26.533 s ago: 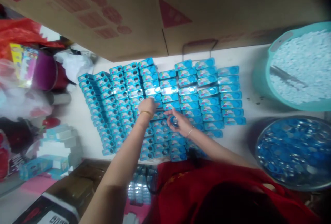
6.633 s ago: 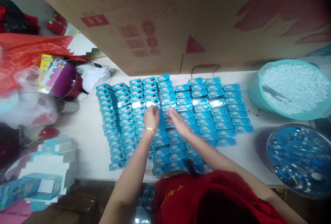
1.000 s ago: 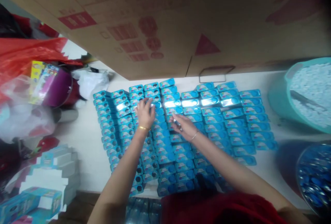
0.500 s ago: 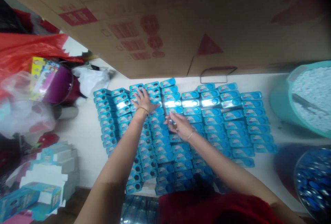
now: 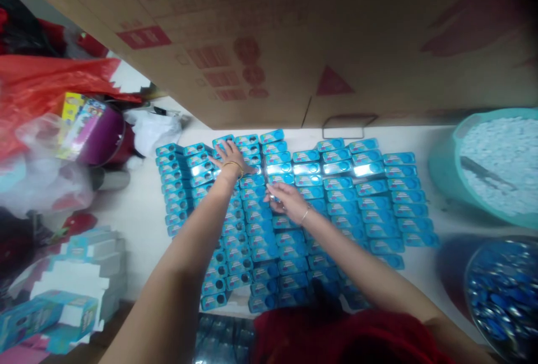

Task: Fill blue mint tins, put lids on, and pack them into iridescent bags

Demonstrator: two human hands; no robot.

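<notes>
Several columns of small blue boxes lie in overlapping rows on a white table. My left hand, with a gold bangle at the wrist, lies flat with its fingers spread on the boxes near the far end of a left-hand column. My right hand rests on the boxes in the middle columns, fingers curled in a pinch on a small item I cannot make out.
A big cardboard box stands along the far side. At right are a teal tub of white pieces and a round bowl of blue pieces. Red and clear bags and folded cartons crowd the left.
My left hand has slid farther up its column and flattened out. My right hand has stayed over the middle boxes, shifting only slightly.
</notes>
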